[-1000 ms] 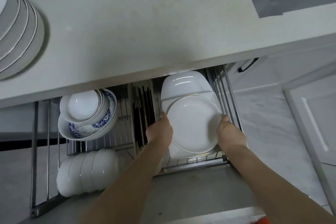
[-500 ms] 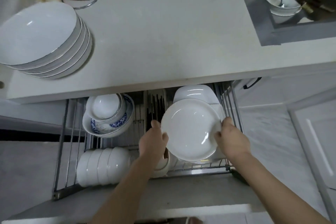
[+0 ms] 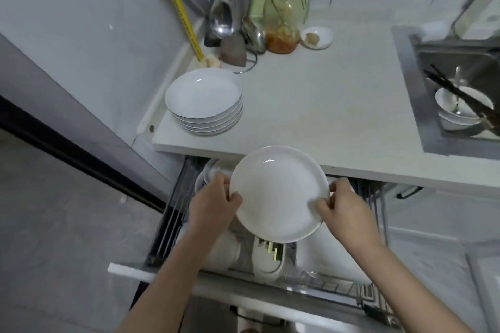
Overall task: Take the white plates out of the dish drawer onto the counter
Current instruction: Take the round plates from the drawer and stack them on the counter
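Head view: held a white plate (image 3: 278,193) level above the open drawer (image 3: 311,286), just short of the worktop (image 3: 324,105) edge. Left hand (image 3: 213,204) clamped on the plate's left rim, right hand (image 3: 342,205) on its right rim, thumbs over the top. Stood a stack (image 3: 204,101) of white plates on the worktop's left, well apart from the held one. Behind it leaned ladles (image 3: 224,16), a glass jar (image 3: 284,12) and a small dish (image 3: 316,37). Showed a yellow strip (image 3: 180,8) with dark print along it, too blurred to read; no other writing legible. At right, a sink (image 3: 460,62) with a bowl (image 3: 460,108) and chopsticks (image 3: 465,97).

Against half a second earlier: plate raised from low inside the drawer, over the square dishes, to worktop height; same two-handed grip kept; camera tilted up, bringing wall and jar into sight.
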`<state>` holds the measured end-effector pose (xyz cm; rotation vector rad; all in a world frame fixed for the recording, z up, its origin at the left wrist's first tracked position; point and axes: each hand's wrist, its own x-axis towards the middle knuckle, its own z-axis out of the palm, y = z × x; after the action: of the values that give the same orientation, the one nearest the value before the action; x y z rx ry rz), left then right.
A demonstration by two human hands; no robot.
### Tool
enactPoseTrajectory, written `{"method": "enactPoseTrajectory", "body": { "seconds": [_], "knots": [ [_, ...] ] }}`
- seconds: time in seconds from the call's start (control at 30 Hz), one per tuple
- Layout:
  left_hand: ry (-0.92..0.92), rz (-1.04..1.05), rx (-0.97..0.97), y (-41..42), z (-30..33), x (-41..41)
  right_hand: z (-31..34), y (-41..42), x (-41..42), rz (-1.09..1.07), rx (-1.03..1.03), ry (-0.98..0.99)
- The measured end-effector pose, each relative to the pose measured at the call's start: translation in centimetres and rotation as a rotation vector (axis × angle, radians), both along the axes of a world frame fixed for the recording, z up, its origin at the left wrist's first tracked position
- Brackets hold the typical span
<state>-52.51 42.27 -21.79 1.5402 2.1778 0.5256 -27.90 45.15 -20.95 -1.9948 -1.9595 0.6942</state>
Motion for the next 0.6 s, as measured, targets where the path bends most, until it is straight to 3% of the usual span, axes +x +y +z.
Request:
{"method": "enactPoseTrajectory", "body": {
  "seconds": [0.33, 0.6],
  "knots": [
    [-0.056, 0.196, 0.228, 4.9, 8.9, -8.3, 8.5, 7.8, -8.9, 0.09, 0.177, 0.073],
    [-0.027, 0.211, 0.195, 11.3, 12.0, -14.3, 10.9, 14.8, -15.3, 0.124, 0.217, 0.045]
  ]
}}
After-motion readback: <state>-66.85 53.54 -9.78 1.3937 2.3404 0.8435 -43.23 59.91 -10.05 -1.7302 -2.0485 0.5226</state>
